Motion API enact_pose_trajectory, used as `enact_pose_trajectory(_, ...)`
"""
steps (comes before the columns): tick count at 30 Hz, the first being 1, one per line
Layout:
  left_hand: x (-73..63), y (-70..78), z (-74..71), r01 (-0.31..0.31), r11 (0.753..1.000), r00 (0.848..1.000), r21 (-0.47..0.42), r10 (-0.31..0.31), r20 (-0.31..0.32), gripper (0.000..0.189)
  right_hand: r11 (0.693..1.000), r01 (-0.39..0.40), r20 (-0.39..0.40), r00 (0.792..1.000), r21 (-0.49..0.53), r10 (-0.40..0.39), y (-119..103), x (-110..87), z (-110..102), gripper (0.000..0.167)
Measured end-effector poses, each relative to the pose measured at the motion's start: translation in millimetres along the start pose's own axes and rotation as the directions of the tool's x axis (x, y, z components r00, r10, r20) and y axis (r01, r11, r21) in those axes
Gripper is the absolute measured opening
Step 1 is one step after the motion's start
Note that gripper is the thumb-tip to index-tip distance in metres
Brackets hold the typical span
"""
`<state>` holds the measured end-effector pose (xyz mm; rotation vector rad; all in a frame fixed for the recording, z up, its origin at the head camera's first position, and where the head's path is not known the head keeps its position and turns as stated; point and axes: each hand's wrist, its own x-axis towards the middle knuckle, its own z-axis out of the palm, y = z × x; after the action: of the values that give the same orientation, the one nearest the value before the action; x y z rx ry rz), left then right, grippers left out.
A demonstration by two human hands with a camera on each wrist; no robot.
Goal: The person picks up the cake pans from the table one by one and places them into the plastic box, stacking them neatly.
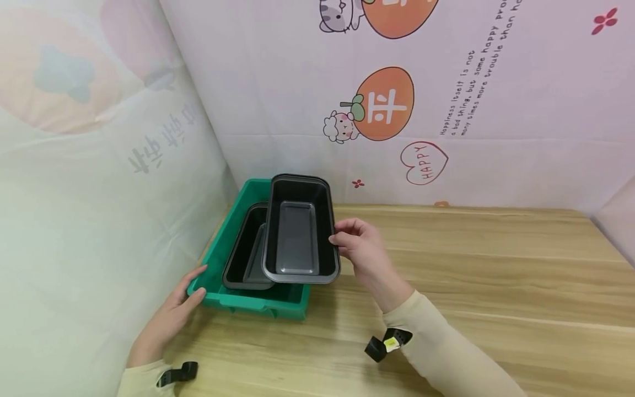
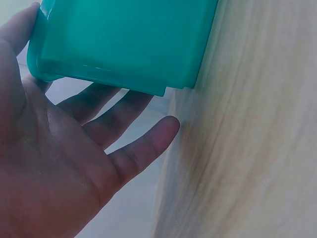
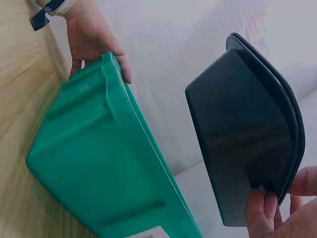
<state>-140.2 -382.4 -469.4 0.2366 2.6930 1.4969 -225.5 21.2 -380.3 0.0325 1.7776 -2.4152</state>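
Observation:
A black loaf pan (image 1: 297, 237) is tilted up over the right part of a green plastic bin (image 1: 263, 303). My right hand (image 1: 364, 248) pinches its right long rim, thumb on the inner side and fingers under the outside, as the right wrist view (image 3: 282, 213) shows. A second black loaf pan (image 1: 243, 259) lies inside the bin, partly hidden by the held one. My left hand (image 1: 173, 309) holds the bin's near left corner, thumb and index finger over the rim. In the left wrist view the other fingers (image 2: 114, 119) spread along the bin's outer side.
The bin stands on a wood-grain table (image 1: 471, 275), close to a pale cloth wall (image 1: 99, 220) on the left. A printed cloth backdrop (image 1: 297, 110) with cartoon fruit rises behind the table.

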Motion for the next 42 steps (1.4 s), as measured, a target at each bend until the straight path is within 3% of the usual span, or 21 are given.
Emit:
enact_pose_trajectory(9, 1.7, -0.1, 0.5, -0.013, 1.000, 1.000, 0.011, 0.013, -0.003, 0.055, 0.998, -0.002, -0.036, 0.999, -0.058, 0.000, 12, 8.2, 18, 0.025)
enact_pose_trajectory(24, 1.5, -0.5, -1.2, -0.021, 1.000, 1.000, 0.009, 0.021, -0.004, 0.055, 0.979, -0.007, -0.029, 1.000, -0.202, 0.001, 32, 29.0, 53, 0.026)
enact_pose_trajectory(33, 1.5, 3.2, 0.2, -0.037, 0.999, 0.999, 0.009, 0.037, -0.005, 0.055, 0.976, -0.031, -0.050, 0.999, -0.214, 0.021, 37, 37.0, 63, 0.028)
enact_pose_trajectory(42, 1.5, 4.9, 1.4, -0.026, 1.000, 1.000, -0.005, 0.026, -0.001, 0.056, 0.941, 0.005, -0.032, 0.999, -0.339, -0.016, 37, 40.8, 72, 0.020)
